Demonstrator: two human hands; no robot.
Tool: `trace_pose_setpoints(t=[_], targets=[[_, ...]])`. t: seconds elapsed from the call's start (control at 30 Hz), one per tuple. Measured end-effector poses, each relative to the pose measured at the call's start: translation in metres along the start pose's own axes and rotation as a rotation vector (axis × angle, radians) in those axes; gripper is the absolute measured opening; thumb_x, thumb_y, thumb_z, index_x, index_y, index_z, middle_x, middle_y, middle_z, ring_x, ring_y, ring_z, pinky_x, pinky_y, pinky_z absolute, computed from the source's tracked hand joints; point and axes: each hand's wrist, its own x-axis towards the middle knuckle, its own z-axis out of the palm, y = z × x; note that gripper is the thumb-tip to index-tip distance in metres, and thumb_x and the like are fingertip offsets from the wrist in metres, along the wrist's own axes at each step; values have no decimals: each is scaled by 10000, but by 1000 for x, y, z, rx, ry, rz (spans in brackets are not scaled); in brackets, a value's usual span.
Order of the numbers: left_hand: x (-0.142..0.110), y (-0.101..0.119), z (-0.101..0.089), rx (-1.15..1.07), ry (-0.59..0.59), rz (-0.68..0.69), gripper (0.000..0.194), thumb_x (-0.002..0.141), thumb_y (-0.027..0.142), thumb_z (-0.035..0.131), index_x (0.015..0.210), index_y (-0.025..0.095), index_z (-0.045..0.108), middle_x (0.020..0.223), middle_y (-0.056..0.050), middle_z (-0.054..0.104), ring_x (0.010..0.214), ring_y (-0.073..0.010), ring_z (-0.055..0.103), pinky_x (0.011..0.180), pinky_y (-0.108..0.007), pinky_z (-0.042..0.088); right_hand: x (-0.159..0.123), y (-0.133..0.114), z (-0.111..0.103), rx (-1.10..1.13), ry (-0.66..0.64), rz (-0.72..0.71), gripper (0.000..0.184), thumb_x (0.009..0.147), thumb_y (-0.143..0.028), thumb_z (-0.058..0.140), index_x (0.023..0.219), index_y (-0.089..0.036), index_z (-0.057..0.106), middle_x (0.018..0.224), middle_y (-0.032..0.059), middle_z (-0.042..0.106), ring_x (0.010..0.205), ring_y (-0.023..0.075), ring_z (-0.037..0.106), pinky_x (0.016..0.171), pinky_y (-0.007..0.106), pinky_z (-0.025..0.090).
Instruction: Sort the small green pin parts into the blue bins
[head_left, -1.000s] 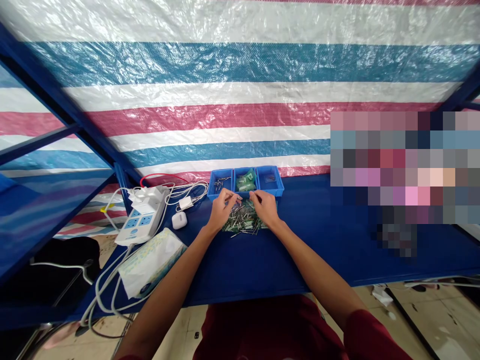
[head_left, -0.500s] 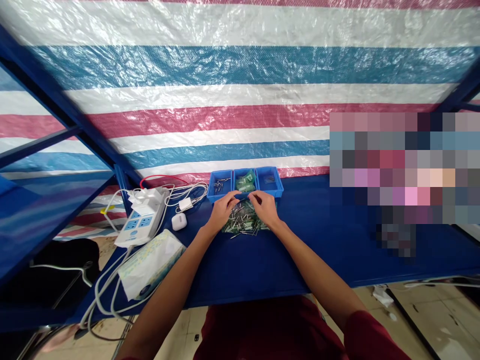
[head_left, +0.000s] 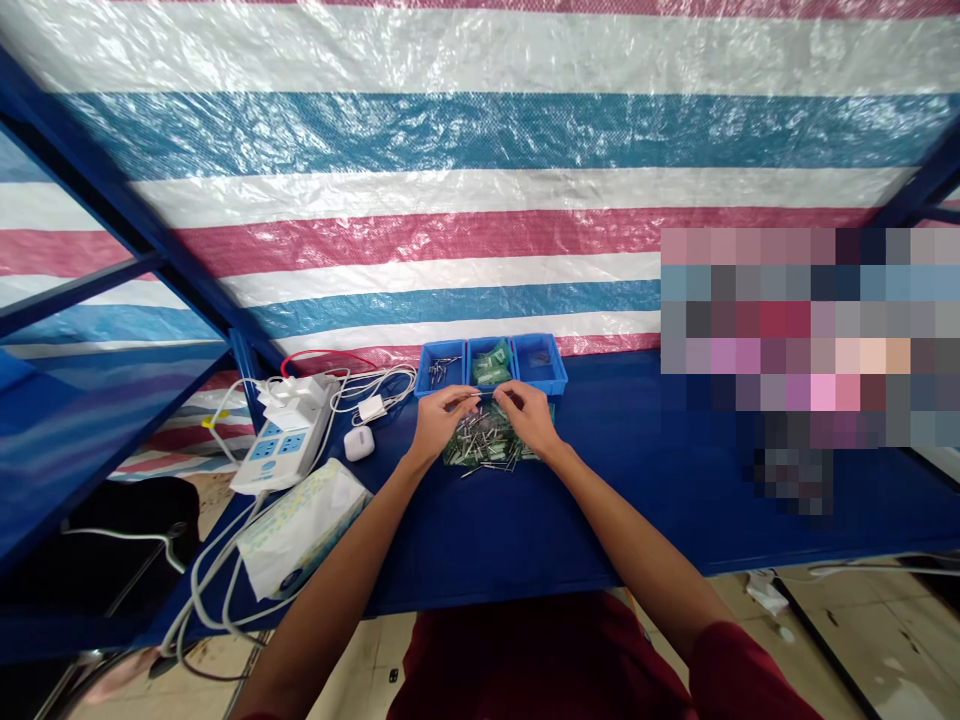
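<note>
My left hand (head_left: 442,414) and my right hand (head_left: 528,412) are raised over a heap of thin metal pins (head_left: 487,440), their fingertips close together. A thin, light metal pin (head_left: 475,395) shows at the pinched fingers of my left hand. My right thumb and fingers are pinched too; what they grip is too small to make out. The heap lies on green plastic bags (head_left: 528,452). Just beyond are three joined blue bins: the left bin (head_left: 430,391) holds some pins, the middle one green plastic bags (head_left: 491,364), the right one (head_left: 553,386) small clear pieces.
To the left are a power strip (head_left: 276,455) with chargers, loose white cables (head_left: 201,590), a white earbud case (head_left: 358,443) and a tissue pack (head_left: 304,530). A striped tarp (head_left: 450,240) hangs behind the blue table (head_left: 487,540). The right side is pixelated.
My left fingers have opened out slightly and turned, so that the thin pin shows between the hands. The heap and bins look the same.
</note>
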Motion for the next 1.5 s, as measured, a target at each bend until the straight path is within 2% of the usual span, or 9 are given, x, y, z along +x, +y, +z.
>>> trace_pose_setpoints(t=[0.1, 0.33, 0.53, 0.67, 0.87, 1.1, 1.23, 1.37, 1.5], targets=[[0, -1, 0, -4, 13, 10, 258, 816, 406, 639, 802, 151, 678, 662, -30, 676, 555, -138, 615, 582, -265, 528, 0, -1, -1, 26, 5, 11, 290, 887, -395, 478, 736, -186, 613, 689, 11, 606, 605, 140, 523, 614, 252, 413], [-1, 0, -2, 97, 15, 66, 247, 834, 399, 629, 833, 157, 673, 698, -22, 679, 572, -128, 615, 609, -248, 514, 0, 0, 0, 14, 20, -14, 295, 885, -377, 484, 703, -181, 609, 670, 9, 596, 607, 137, 520, 622, 252, 404], [-2, 7, -2, 224, 18, 70, 240, 889, 367, 542, 824, 157, 639, 619, 11, 605, 550, -113, 572, 587, -223, 467, 0, 5, 2, -3, 19, -39, 235, 880, -365, 508, 836, -183, 650, 810, 37, 660, 595, 134, 520, 616, 256, 421], [-3, 9, 0, 234, 31, 55, 287, 903, 371, 519, 750, 160, 639, 562, 16, 587, 517, -109, 557, 573, -222, 462, 0, 7, 4, -43, 2, -72, 253, 899, -351, 487, 782, -186, 639, 776, 38, 652, 638, 146, 538, 654, 260, 427], [-4, 5, 4, 94, 75, 26, 257, 809, 413, 651, 816, 160, 695, 731, -30, 711, 604, -150, 648, 657, -271, 541, -1, 5, 6, -49, 25, -26, 265, 905, -347, 474, 768, -179, 626, 689, 13, 616, 620, 139, 520, 631, 244, 397], [-4, 6, 6, -8, 86, 22, 234, 833, 378, 628, 887, 156, 677, 897, -70, 729, 803, -188, 700, 798, -311, 560, -1, 10, 9, -78, -14, -31, 332, 915, -375, 468, 704, -172, 626, 628, 7, 583, 573, 129, 493, 581, 241, 348], [-4, 2, 3, 143, 80, 101, 205, 885, 348, 562, 914, 166, 652, 855, -53, 724, 771, -170, 688, 776, -304, 550, -1, 8, 6, -128, 64, 7, 376, 925, -393, 442, 702, -170, 645, 586, 5, 572, 551, 133, 493, 579, 248, 341], [-3, -2, 1, 411, -5, 299, 204, 913, 327, 539, 921, 185, 685, 825, -46, 707, 756, -165, 645, 767, -307, 515, -1, 4, 3, -129, 115, 31, 398, 931, -423, 418, 746, -172, 666, 603, 9, 597, 544, 135, 502, 581, 250, 356], [-2, 3, 0, 424, 3, 407, 200, 928, 310, 534, 920, 196, 698, 820, -48, 705, 772, -171, 626, 757, -315, 502, -1, 3, 2, -110, 103, 31, 369, 913, -425, 444, 757, -175, 666, 623, 10, 609, 558, 140, 514, 588, 254, 366]])
